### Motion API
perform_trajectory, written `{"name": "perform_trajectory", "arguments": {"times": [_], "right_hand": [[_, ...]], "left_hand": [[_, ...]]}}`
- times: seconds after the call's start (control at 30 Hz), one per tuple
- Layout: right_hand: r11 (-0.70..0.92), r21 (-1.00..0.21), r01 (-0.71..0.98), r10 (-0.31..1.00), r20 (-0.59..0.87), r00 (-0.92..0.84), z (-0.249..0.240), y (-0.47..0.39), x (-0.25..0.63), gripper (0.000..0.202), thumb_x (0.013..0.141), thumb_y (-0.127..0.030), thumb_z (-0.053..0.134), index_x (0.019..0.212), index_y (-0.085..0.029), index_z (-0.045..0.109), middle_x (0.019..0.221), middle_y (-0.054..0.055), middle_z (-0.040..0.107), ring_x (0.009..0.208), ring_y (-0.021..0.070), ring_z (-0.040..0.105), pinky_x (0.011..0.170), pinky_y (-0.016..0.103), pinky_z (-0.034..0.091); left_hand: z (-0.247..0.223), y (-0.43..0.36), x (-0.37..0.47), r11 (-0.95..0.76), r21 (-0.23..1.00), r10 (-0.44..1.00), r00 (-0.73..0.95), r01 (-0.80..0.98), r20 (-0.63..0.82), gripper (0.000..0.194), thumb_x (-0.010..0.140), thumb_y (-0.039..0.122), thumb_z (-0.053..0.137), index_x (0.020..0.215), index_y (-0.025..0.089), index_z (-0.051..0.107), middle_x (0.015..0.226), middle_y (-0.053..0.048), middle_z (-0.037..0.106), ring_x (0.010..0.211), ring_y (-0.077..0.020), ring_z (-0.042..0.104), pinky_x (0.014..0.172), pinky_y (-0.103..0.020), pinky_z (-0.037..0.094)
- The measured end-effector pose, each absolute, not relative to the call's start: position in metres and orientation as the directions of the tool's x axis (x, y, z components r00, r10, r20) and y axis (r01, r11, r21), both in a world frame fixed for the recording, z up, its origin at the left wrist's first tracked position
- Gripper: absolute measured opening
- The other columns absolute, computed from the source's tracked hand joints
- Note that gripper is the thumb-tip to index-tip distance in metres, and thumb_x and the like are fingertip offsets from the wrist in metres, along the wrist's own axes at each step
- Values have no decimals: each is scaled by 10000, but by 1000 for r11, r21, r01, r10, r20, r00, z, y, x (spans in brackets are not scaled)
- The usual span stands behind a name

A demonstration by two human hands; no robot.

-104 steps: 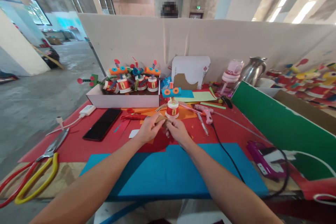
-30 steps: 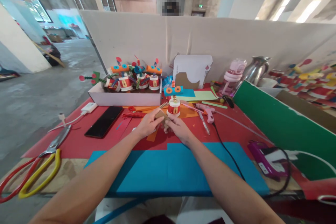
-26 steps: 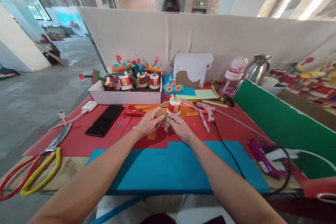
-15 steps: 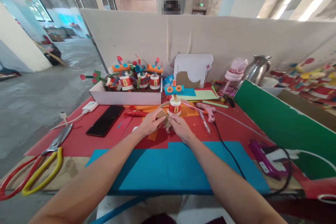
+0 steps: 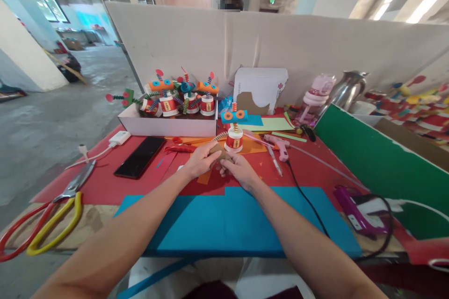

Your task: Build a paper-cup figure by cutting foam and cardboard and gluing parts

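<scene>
Between my two hands is a small piece of brown cardboard (image 5: 219,150). My left hand (image 5: 202,160) is closed on its left side, thumb on top. My right hand (image 5: 239,168) pinches the right end, its lower fingers partly hidden beneath. Just beyond them stands a paper-cup figure (image 5: 234,139), red and white, with a blue rolled-paper head (image 5: 234,117), orange ring eyes and springy folded-paper parts. One folded-paper arm reaches left from the cup, close above my left hand.
A white box (image 5: 168,127) of similar figures stands behind left. Around lie a phone (image 5: 139,157), large scissors (image 5: 72,191), a pink glue gun (image 5: 278,145) with its cord, a pen (image 5: 275,160) and blue paper (image 5: 224,224). A green-sided box (image 5: 372,159) and purple power strip (image 5: 359,212) sit right.
The cardboard has turned slightly and lies flatter between my hands, with my right fingers shifted along its edge. The whole view has tilted a little; the cup figure stays in place.
</scene>
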State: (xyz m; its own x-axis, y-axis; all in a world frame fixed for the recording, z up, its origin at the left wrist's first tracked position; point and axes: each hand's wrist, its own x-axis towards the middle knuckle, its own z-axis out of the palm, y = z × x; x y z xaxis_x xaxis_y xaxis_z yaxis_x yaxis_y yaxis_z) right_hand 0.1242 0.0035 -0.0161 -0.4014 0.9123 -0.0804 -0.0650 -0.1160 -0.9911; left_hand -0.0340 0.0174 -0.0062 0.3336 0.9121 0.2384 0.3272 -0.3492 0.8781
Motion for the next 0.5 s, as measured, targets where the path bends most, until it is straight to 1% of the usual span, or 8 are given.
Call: {"name": "perform_trajectory", "arguments": {"times": [0.17,0.3,0.37,0.43,0.5], "right_hand": [[-111,-991,-79,905,-68,-420,-17,4,125,82,787,-211,560,862,-179,567,638,-34,610,521,93,539,568,231,465],[-72,-996,-46,907,-46,-419,-17,4,125,75,779,-208,552,847,-176,557,604,-39,596,521,92,534,561,219,441],[-64,-997,-45,919,-42,-392,-18,4,124,79,770,-216,554,840,-178,551,598,-45,585,507,87,518,540,213,423],[-61,-997,-52,932,-38,-361,-20,4,123,66,764,-221,549,817,-183,540,572,-57,557,483,84,493,512,208,403],[-37,-998,-56,942,-16,-335,-21,6,122,32,756,-210,534,777,-188,525,541,-67,529,463,83,473,492,207,390]], "left_hand": [[-10,21,-37,-380,853,900,356,358,251,230,859,365,482,908,147,538,622,21,549,541,-117,479,524,-223,363],[-8,20,-36,-410,810,895,357,420,268,213,864,330,474,938,142,540,641,12,553,552,-123,480,534,-229,358],[-6,16,-33,-425,767,896,344,480,282,184,867,314,463,922,152,533,621,17,535,545,-127,475,537,-235,346],[-6,12,-29,-462,700,885,339,544,320,147,873,304,450,875,172,516,612,18,527,551,-134,482,550,-242,337],[-6,8,-26,-491,657,871,339,572,355,128,877,298,444,822,191,487,617,16,533,562,-136,495,563,-247,334]]}}
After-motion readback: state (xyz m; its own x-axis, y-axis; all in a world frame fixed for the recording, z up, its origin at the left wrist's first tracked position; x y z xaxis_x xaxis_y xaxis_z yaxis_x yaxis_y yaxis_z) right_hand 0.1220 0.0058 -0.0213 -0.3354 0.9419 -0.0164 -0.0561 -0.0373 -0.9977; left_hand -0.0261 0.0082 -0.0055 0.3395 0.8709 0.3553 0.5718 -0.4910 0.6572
